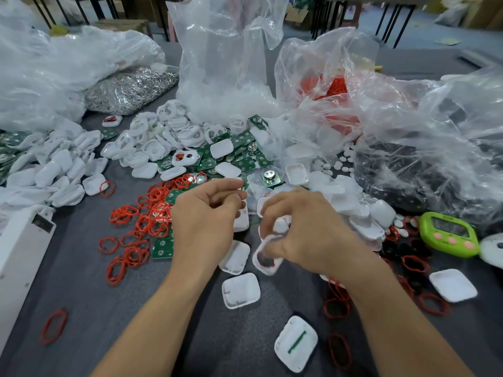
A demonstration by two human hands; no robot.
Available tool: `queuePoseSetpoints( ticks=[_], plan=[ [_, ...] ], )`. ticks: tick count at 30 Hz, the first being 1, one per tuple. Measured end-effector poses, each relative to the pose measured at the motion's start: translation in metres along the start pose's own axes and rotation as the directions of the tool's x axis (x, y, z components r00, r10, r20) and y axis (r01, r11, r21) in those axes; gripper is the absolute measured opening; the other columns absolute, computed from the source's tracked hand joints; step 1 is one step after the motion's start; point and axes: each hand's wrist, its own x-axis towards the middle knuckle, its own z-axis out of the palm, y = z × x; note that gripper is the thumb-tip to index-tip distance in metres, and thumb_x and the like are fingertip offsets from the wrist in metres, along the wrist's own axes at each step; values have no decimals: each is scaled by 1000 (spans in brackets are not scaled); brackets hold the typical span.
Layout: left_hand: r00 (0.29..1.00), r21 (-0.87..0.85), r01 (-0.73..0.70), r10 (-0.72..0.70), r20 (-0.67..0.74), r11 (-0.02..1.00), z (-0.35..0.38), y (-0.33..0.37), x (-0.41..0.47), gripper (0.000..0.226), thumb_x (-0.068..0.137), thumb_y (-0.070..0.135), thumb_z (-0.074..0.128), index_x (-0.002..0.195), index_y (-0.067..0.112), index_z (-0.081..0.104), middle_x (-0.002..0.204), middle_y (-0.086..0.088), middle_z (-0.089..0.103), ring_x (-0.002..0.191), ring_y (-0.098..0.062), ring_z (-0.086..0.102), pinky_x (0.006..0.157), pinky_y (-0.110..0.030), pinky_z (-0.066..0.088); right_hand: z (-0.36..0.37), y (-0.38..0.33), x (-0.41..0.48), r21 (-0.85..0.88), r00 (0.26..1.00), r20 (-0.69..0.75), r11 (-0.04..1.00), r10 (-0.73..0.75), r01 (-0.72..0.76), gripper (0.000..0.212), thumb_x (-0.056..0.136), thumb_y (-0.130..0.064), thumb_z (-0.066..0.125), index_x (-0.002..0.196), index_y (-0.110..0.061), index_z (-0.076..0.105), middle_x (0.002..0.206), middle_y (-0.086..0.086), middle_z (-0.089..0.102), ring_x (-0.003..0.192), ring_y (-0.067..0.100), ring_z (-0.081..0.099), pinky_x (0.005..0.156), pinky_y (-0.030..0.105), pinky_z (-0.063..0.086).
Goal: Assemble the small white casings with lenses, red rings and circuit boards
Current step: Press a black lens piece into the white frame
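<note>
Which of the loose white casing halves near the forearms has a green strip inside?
The casing half nearest the camera, lowest in the view: a green strip lies in it, while the other halves nearby are plain white inside.

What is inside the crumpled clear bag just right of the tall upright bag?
Through the clear bag a mass of red rings shows, loops recognisable near its top. The folded plastic hides how deep the heap goes and whether anything else lies beneath.

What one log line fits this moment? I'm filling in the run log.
right hand: holds white casing | left hand: curled, contents unclear | red rings: loose on table
</note>
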Motion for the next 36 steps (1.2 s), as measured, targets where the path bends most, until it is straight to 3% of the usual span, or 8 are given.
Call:
queuePoseSetpoints(
  ticks=[2, 7, 14, 20, 27, 31, 33, 36],
  plan=[
    [999, 2, -20, 20, 25, 1000, 0, 0, -2, 24, 88, 4, 70, 87, 26, 80, 77, 5, 79, 75, -14, 76, 77, -39, 64, 0, 4, 0, 250, 968, -183, 961, 169, -121, 17, 67, -25, 91, 62, -31, 76, 58, -19, 64, 56, -1, 57, 54, 8, 39],
    [929, -272, 99, 9, 370, 957, 7, 5, -15, 27, 88, 23, 75, 115, 24, 75, 100, -1, 80, 92, -13, 74, 78, -30, 62, 7, 2, 3, 676, 835, -310, 723, 455, -143, 15, 77, -40, 83, 71, -27, 79, 54, 2, 68, 45, 13, 58, 51, 32, 49],
    [859, -420, 327, -81, 506, 846, 4, 6, -8, 35, 91, 25, 70, 126, 17, 71, 114, -3, 76, 108, -19, 70, 98, -35, 57, 10, 5, 6, 664, 893, -200, 726, 404, -180, 34, 84, -44, 70, 66, -16, 75, 55, 11, 66, 47, 19, 51, 49, 30, 41],
    [799, -510, 522, -182, 573, 684, 13, 14, 3, 33, 92, 12, 61, 124, 14, 67, 112, -10, 76, 108, -24, 72, 81, -33, 61, -55, 49, 4, 342, 673, -589, 892, 447, -294, 23, 90, -21, 70, 69, -31, 74, 63, -16, 71, 52, 3, 63, 48, 14, 47],
    [657, -531, 690, -119, 744, 492, 61, 35, 28, 32, 93, 5, 56, 122, 11, 68, 117, -18, 71, 107, -28, 69, 80, -35, 62, -114, 95, -2, 226, 340, -835, 834, 432, -504, 37, 85, 7, 50, 98, -12, 80, 96, 14, 77, 90, 29, 69, 81, 32, 55],
    [605, -513, 727, -72, 793, 457, 66, 25, 35, 33, 93, 7, 54, 122, 10, 70, 120, -18, 68, 104, -27, 70, 80, -35, 62, -145, 129, 13, 24, 505, -701, 724, 504, -690, 17, 87, 2, 66, 103, -1, 73, 107, 22, 73, 101, 37, 68, 84, 37, 55],
    [583, -499, 740, -60, 811, 451, 68, 20, 35, 32, 92, 8, 57, 121, 10, 71, 121, -18, 68, 105, -28, 70, 81, -35, 62, -151, 137, 22, -269, 678, -444, 635, 586, -725, 15, 89, -3, 71, 102, 3, 71, 118, 24, 69, 101, 35, 66, 89, 39, 54],
    [564, -476, 743, -57, 824, 471, 70, 16, 34, 38, 86, 9, 64, 124, 10, 69, 121, -17, 69, 105, -28, 70, 81, -35, 62, -152, 141, 33, -469, 792, -109, 672, 601, -574, 24, 95, -2, 58, 113, -4, 74, 121, 17, 71, 96, 30, 65, 83, 33, 53]
  ],
)
